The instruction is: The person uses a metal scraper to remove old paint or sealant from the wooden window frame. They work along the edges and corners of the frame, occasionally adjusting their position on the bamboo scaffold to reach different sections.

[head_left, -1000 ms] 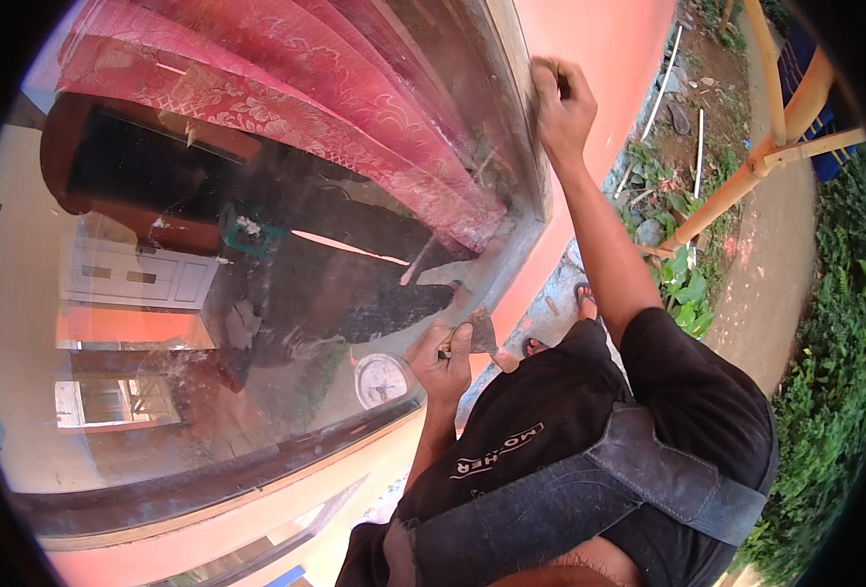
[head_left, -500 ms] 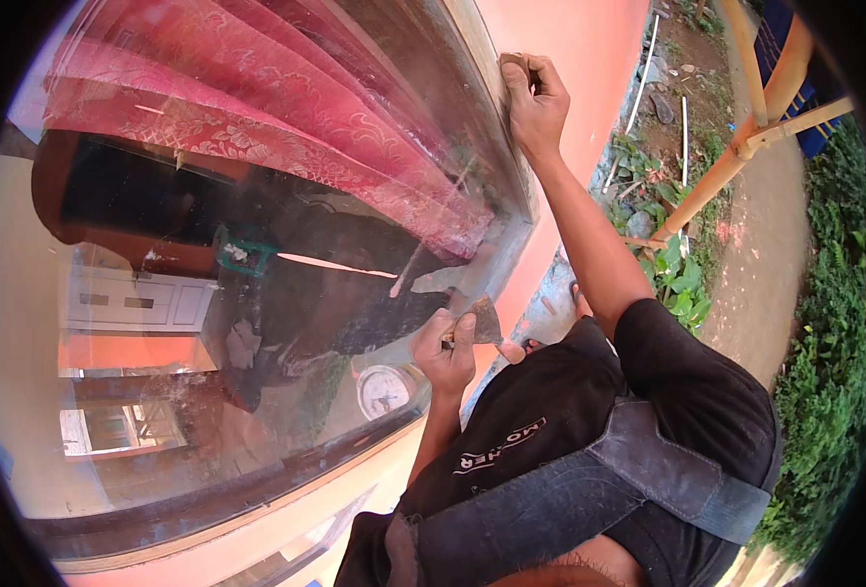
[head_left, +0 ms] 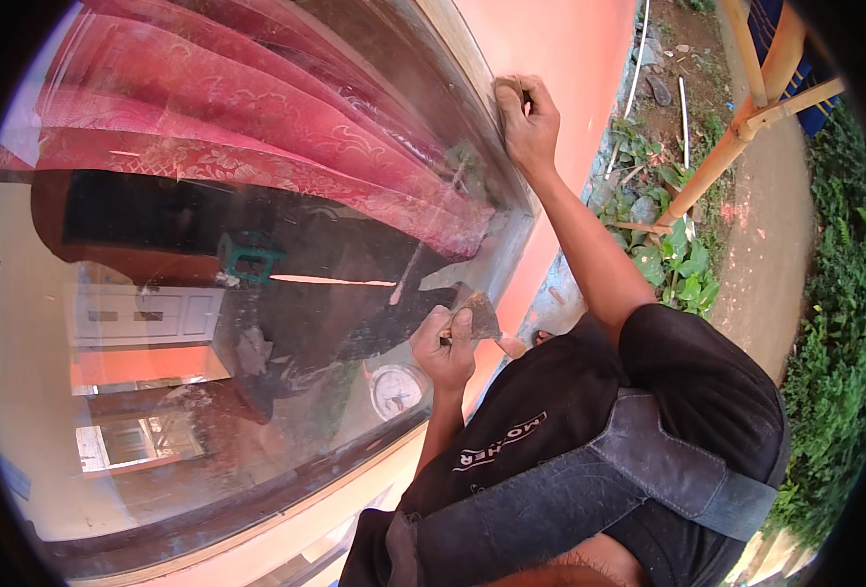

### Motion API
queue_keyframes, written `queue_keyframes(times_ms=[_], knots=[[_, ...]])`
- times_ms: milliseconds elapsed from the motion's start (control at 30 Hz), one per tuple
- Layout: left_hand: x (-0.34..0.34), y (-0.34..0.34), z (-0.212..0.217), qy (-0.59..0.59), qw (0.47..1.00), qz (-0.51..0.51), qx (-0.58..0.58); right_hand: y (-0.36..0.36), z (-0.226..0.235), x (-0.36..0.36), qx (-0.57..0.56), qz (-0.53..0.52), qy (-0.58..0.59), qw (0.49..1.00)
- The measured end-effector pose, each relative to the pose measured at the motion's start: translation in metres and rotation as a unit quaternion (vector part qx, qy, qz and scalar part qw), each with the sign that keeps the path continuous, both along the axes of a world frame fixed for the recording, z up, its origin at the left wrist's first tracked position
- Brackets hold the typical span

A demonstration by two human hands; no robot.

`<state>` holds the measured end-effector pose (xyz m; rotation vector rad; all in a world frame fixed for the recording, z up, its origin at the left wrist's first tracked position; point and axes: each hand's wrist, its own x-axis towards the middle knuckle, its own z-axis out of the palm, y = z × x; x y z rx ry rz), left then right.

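My right hand (head_left: pixel 531 122) is closed around a small brown folded piece that looks like sandpaper (head_left: pixel 507 88). It presses against the outer edge of the wooden window frame (head_left: pixel 460 54), beside the salmon-coloured wall. Lower and nearer to my body, my left hand (head_left: pixel 443 347) grips a scraper (head_left: pixel 479 315) between thumb and fingers. The scraper's blade is flat, dull and stained; part of the tool is hidden in the hand. This hand hovers in front of the window glass (head_left: pixel 335 230), apart from the frame.
Behind the glass hang red patterned curtains (head_left: pixel 257 127). A green stool (head_left: pixel 247 256) and a round clock-like dial (head_left: pixel 394 391) also show in the pane. To the right stand bamboo poles (head_left: pixel 711 176), low plants (head_left: pixel 682 264), a dirt path (head_left: pixel 765 235) and a hedge (head_left: pixel 829 342).
My right hand has slid along the frame's edge toward me, nearer the frame's corner. My left hand keeps the scraper in almost the same place. The view has shifted slightly.
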<state>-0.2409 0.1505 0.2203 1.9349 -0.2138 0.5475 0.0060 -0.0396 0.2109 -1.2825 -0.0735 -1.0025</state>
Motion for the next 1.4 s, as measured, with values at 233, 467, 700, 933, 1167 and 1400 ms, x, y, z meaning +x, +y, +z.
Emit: queue_keyframes(times_ms=[233, 467, 700, 933, 1167, 1400], knots=[[0.006, 0.005, -0.001, -0.011, 1.0, 0.005, 0.005, 0.003, -0.135, -0.024, 0.051, 0.024, 0.182, 0.982], [0.025, -0.013, -0.001, -0.018, 1.0, -0.001, -0.017, -0.013, 0.019, -0.026, -0.028, 0.053, 0.047, 0.997], [0.067, -0.047, -0.008, 0.043, 0.996, 0.064, -0.034, -0.036, -0.056, -0.119, -0.061, 0.285, 0.168, 0.942], [0.116, -0.102, -0.021, 0.053, 0.989, 0.072, -0.116, -0.062, -0.061, -0.113, -0.412, 0.182, 0.007, 0.893], [0.147, -0.133, -0.052, 0.067, 0.978, 0.109, -0.165, -0.074, -0.101, -0.068, -0.42, 0.193, 0.002, 0.886], [0.155, -0.156, -0.087, 0.08, 0.96, 0.128, -0.236, -0.086, -0.121, -0.049, -0.399, 0.205, -0.031, 0.893]])
